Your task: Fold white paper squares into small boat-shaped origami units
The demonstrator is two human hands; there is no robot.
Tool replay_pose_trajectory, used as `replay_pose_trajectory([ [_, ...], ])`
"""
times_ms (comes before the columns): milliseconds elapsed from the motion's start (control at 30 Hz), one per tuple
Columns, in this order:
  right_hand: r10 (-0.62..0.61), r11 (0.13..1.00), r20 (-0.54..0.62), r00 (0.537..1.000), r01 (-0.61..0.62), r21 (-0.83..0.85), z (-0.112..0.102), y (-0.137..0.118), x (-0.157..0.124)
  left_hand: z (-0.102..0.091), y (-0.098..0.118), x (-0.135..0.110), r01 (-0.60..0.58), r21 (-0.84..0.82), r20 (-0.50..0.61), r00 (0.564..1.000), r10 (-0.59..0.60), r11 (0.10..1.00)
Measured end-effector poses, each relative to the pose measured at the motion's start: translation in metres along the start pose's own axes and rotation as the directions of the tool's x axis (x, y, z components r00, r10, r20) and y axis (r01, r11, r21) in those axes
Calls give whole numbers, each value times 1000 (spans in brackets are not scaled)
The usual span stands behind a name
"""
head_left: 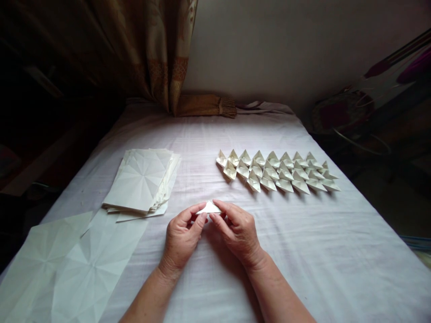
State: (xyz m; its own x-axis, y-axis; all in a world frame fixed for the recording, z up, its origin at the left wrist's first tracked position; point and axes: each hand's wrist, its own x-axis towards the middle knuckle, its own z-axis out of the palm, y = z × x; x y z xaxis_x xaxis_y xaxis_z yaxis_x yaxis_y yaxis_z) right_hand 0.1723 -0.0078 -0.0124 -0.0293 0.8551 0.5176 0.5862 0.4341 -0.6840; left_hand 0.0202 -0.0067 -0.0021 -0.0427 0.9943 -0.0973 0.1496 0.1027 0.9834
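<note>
Between both hands is a small piece of white folded paper [209,207], triangular with its point upward. My left hand [186,231] pinches its left corner between thumb and fingers. On the other side, my right hand [237,229] grips the right corner the same way, thumb in front. Fingertips hide the two ends of the paper. Beyond my right hand stand rows of folded paper boats [269,172], pale and pointed, packed close together. A stack of creased paper sheets [138,177] lies beyond my left hand, to the left.
Two loose creased sheets [94,264] lie at the front left of the bed or table covered by a pale cloth [303,269]. At the back hangs a gold-brown curtain [164,58], its end resting on the cloth. A grey wall [269,49] rises behind.
</note>
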Motion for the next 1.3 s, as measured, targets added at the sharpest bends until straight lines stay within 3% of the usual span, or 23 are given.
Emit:
replay_pose_trajectory([
  [500,112,983,-24,993,-107,146,2,-3,0,1,-1,-1,-28,67,36,999,25,997],
  [1300,44,991,5,999,-45,128,4,2,-1,3,2,-1,-24,73,89,996,17,997],
])
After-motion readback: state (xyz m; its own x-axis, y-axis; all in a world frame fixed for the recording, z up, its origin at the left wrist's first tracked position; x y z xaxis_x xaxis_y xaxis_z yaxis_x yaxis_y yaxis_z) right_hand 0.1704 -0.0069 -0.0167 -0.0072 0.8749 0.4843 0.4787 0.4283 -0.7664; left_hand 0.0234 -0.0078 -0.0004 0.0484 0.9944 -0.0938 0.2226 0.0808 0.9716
